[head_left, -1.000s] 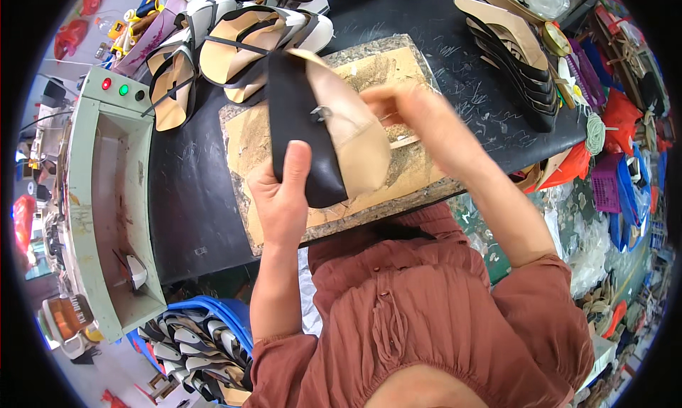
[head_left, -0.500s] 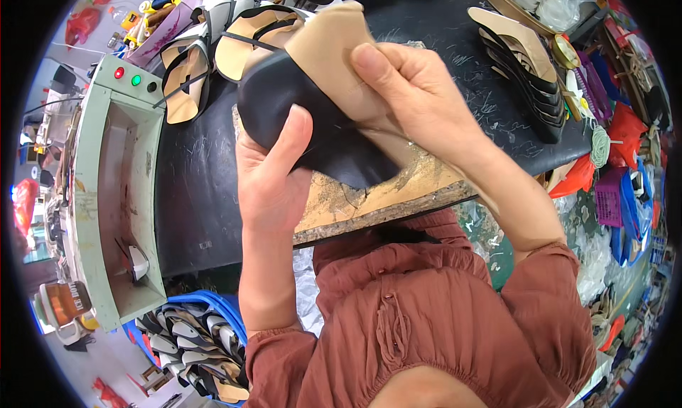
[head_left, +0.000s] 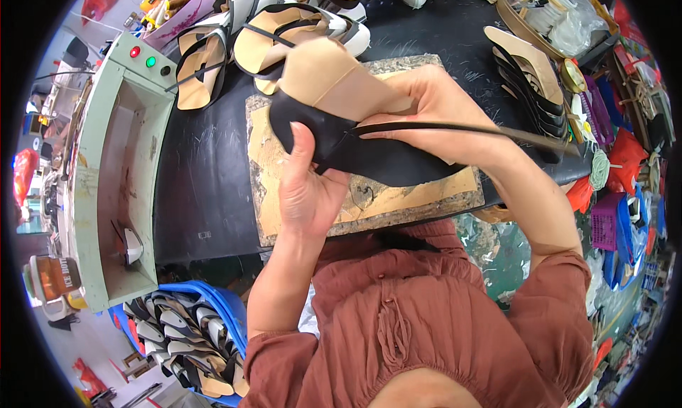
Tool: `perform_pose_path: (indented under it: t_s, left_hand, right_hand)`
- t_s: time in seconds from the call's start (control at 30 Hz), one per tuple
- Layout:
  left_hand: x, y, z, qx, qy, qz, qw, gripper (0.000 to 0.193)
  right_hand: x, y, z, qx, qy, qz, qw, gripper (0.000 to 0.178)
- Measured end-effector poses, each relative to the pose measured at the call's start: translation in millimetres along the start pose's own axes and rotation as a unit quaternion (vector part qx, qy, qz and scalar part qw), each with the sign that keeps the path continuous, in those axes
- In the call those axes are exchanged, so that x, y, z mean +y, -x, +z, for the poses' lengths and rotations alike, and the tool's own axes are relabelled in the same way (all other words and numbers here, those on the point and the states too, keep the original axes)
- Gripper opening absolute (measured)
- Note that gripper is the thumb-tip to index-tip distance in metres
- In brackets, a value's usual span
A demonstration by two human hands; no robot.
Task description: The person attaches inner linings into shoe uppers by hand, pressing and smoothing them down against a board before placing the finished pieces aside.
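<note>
Between my hands, above the work board, is a shoe upper (head_left: 387, 161) with a black outer side and a beige lining. My left hand (head_left: 309, 191) pinches its black left end, thumb on top and fingers underneath. My right hand (head_left: 444, 117) grips the beige part on the right, its fingertips partly hidden by the material. A thin black strap (head_left: 419, 125) crosses my right hand and sticks out to the right, its far end blurred. Below lies a worn board (head_left: 264, 216) with a tan surface, on the black table.
A pale green metal box (head_left: 85, 195) with lit buttons stands left. Several sandal uppers (head_left: 256, 49) lie at the back left; a stack of uppers (head_left: 529, 71) sits at the right. A blue basket (head_left: 227, 308) full of uppers is lower left. A tray (head_left: 511, 17) stands back right.
The shoe upper has been turned and lowered slightly, and its strap now points right across my right hand. My left hand has moved right. The view has shifted a little.
</note>
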State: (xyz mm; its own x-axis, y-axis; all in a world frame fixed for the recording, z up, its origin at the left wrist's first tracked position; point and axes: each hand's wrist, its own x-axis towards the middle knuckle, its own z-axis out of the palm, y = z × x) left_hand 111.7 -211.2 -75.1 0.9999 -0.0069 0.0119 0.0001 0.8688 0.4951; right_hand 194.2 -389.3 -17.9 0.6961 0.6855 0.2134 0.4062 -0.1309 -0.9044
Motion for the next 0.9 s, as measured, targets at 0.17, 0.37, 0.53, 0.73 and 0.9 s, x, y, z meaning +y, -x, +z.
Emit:
perform_pose_path:
  t_s: [0.17,0.37,0.53,0.73,0.9]
  left_hand:
    - [14.2,39.5,-16.6,-0.165,-0.439,-0.354,0.809,0.043]
    - [80.9,-3.9,71.6,-0.218,-0.447,0.031,0.867,0.054]
    - [78.2,-45.5,36.3,-0.31,-0.698,-0.364,0.533,0.058]
    - [66.5,-60.8,1.0,-0.26,-0.888,0.355,0.133,0.015]
    - [-2.2,-31.1,-61.9,-0.366,-0.9,0.199,0.132,0.003]
  right_hand:
    - [11.6,3.7,0.9,0.02,0.35,-0.2,0.915,0.011]
    - [-7.1,20.0,19.6,-0.128,0.297,-0.165,0.932,0.005]
    - [-8.8,15.4,19.1,-0.222,0.287,-0.046,0.931,0.009]
    - [37.0,-27.8,18.8,0.082,0.591,-0.391,0.701,0.006]
    - [107.7,30.0,47.7,-0.01,0.566,-0.346,0.748,0.006]
